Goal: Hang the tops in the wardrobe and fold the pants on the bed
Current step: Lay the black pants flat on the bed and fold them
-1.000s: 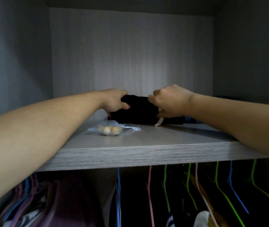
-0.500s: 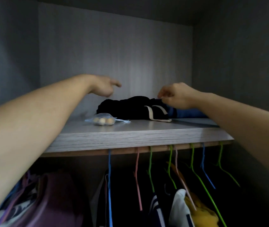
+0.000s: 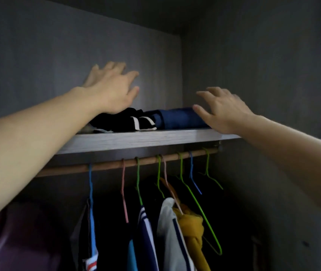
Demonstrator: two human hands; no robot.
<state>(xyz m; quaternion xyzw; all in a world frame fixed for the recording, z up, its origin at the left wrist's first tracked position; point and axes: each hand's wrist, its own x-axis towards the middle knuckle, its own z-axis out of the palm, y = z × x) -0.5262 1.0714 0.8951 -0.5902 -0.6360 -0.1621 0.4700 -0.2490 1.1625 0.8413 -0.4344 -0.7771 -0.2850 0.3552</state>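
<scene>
Step in hand: by the look of it, stowing folded pants on the upper shelf (image 3: 136, 140) of the wardrobe (image 3: 253, 75). The black pants (image 3: 116, 119) and the blue pants (image 3: 177, 119) already lie there, so this step looks all but finished.
Doing it well: best to draw the left hand (image 3: 110, 89) and the right hand (image 3: 225, 110) straight back and slightly up, so no finger snags a fold. A glance to check that each bundle sits behind the shelf's front edge would guard against a slide-off.
Left hand pose: raised above the black pants, palm down, fingers straight and spread. The grip is wide and holds nothing. The forearm crosses the shelf's left end.
Right hand pose: held over the right end of the blue pants, fingers spread and lightly bent. The grip is wide and holds nothing. Whether the thumb brushes the cloth cannot be told.
Black pair: folded, white stripe showing, left of centre on the shelf, close to its front edge.
Blue pair: folded, just beside the black pair on its right; the two appear to touch.
Rail (image 3: 107, 167): under the shelf, carrying coloured hangers (image 3: 91, 184). Several hold tops (image 3: 168, 222), while a green hanger (image 3: 198, 204) near the right looks bare.
</scene>
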